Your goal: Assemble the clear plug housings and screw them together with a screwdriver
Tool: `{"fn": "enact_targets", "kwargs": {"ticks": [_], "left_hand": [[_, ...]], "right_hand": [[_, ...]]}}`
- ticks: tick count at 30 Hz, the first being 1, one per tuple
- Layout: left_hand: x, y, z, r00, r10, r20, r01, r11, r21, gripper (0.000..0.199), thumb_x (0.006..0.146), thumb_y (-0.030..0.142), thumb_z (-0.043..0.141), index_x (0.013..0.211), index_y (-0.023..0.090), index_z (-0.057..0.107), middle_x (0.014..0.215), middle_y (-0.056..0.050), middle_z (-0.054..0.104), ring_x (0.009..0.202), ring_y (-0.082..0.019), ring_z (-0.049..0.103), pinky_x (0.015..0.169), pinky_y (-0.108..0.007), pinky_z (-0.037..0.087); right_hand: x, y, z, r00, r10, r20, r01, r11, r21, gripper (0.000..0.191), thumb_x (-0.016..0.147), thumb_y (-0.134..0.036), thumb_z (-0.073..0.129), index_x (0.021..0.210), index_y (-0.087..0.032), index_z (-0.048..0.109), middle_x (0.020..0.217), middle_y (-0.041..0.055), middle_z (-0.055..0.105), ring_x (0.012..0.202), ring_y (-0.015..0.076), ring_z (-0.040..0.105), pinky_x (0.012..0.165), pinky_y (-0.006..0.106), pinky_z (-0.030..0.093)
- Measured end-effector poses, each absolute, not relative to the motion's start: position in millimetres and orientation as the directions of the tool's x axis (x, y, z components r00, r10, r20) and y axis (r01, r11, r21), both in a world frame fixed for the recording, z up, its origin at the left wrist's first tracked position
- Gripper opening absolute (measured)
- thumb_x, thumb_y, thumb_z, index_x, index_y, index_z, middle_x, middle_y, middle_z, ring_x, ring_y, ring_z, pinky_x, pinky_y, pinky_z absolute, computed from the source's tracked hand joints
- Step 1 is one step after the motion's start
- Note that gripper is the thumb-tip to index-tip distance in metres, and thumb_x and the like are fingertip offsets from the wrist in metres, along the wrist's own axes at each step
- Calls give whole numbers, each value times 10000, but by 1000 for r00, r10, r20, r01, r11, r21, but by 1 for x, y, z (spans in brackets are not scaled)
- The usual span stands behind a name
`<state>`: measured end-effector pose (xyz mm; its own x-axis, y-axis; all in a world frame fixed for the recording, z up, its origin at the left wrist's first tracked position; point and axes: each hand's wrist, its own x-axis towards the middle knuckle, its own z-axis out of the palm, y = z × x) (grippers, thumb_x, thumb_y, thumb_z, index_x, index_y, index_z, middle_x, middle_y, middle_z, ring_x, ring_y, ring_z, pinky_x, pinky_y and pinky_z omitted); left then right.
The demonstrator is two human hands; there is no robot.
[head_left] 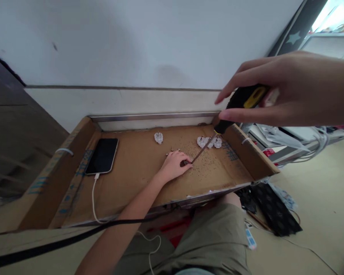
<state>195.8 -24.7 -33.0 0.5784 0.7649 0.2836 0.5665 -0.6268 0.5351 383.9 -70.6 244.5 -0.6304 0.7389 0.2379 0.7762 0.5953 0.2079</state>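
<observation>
My right hand (pixel 263 89) is closed around the black and yellow handle of a screwdriver (pixel 240 105), its index finger stretched along it. The shaft slants down to the left, and its tip meets a small dark part (pixel 185 162) pinched in the fingers of my left hand (pixel 174 165). My fingers mostly cover that part, so its kind does not show. Scattered over the cardboard right of my left hand are many tiny screws or specks (pixel 202 162). A few small metal pieces (pixel 172 151) lie just behind my left fingers.
A cardboard tray (pixel 132 191) with raised sides holds everything. Inside it are a clear plastic piece with metal pins (pixel 158 137), more clear pieces (pixel 202 142) at the right, and a phone (pixel 102 156) on a white cable (pixel 93 194). A black strap (pixel 60 242) crosses the lower left.
</observation>
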Motion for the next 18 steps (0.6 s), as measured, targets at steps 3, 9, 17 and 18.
{"fn": "enact_targets", "kwargs": {"ticks": [3, 9, 17, 18], "left_hand": [[195, -25, -32, 586, 761, 279, 565, -630, 533, 136, 834, 367, 590, 856, 247, 650, 978, 21, 666, 994, -184, 547, 906, -352, 347], [196, -23, -35, 586, 759, 283, 567, -634, 527, 130, 830, 357, 592, 874, 247, 646, 983, 26, 665, 996, -187, 551, 900, -358, 351], [195, -24, -36, 579, 760, 296, 560, -634, 533, 125, 830, 351, 594, 877, 247, 645, 980, 21, 667, 981, -187, 556, 902, -359, 358], [195, -24, -36, 580, 759, 295, 559, -635, 533, 123, 830, 349, 594, 876, 247, 645, 979, 20, 667, 983, -188, 556, 904, -360, 357]], "right_hand": [[391, -71, 242, -619, 726, 299, 782, 534, 322, 450, 828, -648, 359, 1116, -349, 535, 924, -27, 555, 557, 38, 412, 539, 214, 321], [397, -79, 244, -678, 703, 217, 735, 642, 219, 460, 750, -618, 474, 1123, -353, 513, 919, -27, 562, 543, 32, 439, 476, 198, 306], [398, -77, 243, -685, 693, 224, 729, 647, 226, 442, 756, -600, 478, 1120, -352, 521, 962, -11, 544, 561, 30, 482, 463, 180, 340], [399, -77, 243, -682, 693, 233, 731, 646, 219, 428, 768, -601, 468, 1108, -349, 530, 947, -14, 549, 563, 28, 484, 466, 176, 345]]}}
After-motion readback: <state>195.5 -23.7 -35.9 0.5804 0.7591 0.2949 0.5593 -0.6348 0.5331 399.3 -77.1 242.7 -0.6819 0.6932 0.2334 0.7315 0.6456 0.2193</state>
